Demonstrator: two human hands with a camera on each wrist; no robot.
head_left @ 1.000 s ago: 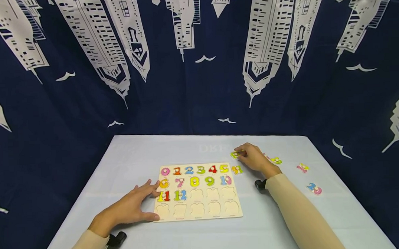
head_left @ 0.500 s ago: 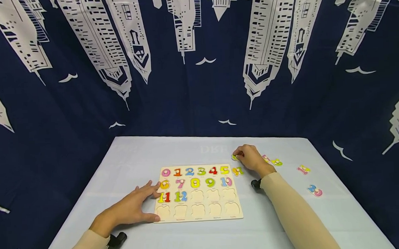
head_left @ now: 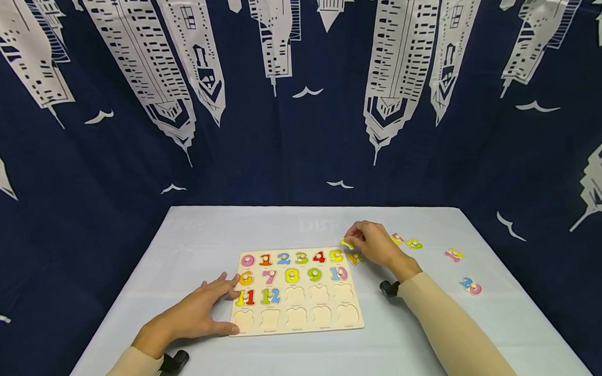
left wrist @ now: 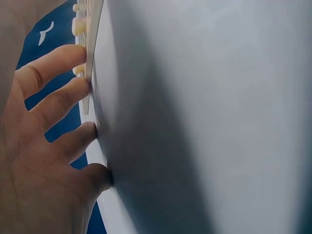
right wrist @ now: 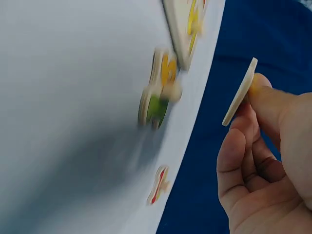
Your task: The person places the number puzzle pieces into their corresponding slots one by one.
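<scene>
A wooden number puzzle board (head_left: pixel 283 318) lies on the white table, with the numbers 0 to 12 in its upper rows and several bare recesses below. My left hand (head_left: pixel 192 313) rests at the board's left edge, fingers spread; in the left wrist view the fingertips (left wrist: pixel 80 87) touch its side. Beyond the board's upper right corner, my right hand (head_left: pixel 376 243) pinches a yellow-green number piece (head_left: pixel 347 244) between thumb and fingers. The right wrist view shows this piece (right wrist: pixel 240 92) edge-on, raised above the table, its printed face hidden.
Just right of the board lies an orange and green piece (head_left: pixel 355 258). Farther right are a pink and yellow piece (head_left: pixel 454 254), a yellow-green piece (head_left: pixel 414 244) and a blue and pink 20 piece (head_left: pixel 470 286). A dark blue skyline cloth (head_left: pixel 280 172) hangs behind the table (head_left: pixel 222 225).
The yellow-green piece has been lifted from the table, and my right hand has carried it slightly left and nearer to the board. My left hand stays at the board's edge.
</scene>
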